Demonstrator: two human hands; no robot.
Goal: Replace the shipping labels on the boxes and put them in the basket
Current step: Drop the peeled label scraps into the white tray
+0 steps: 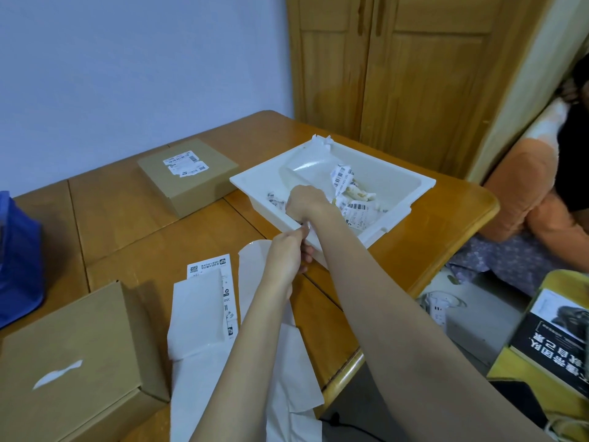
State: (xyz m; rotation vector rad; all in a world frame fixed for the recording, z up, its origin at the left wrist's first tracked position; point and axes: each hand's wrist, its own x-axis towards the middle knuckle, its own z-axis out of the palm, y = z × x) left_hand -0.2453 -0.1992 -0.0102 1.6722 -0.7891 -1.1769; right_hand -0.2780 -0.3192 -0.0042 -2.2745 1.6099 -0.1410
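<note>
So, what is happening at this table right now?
A person is stripping old shipping labels from cardboard boxes. The right hand is inside the white tray, where crumpled label scraps lie. The left hand pinches a small white piece at the tray's near edge. The near box keeps only a label remnant; the far box has a torn label. Fresh label sheets wait on the table.

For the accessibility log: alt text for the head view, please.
Over a wooden table, the person's right hand reaches into a white tray of crumpled labels while the left hand holds its near rim. Two cardboard boxes and label sheets lie nearby.
</note>
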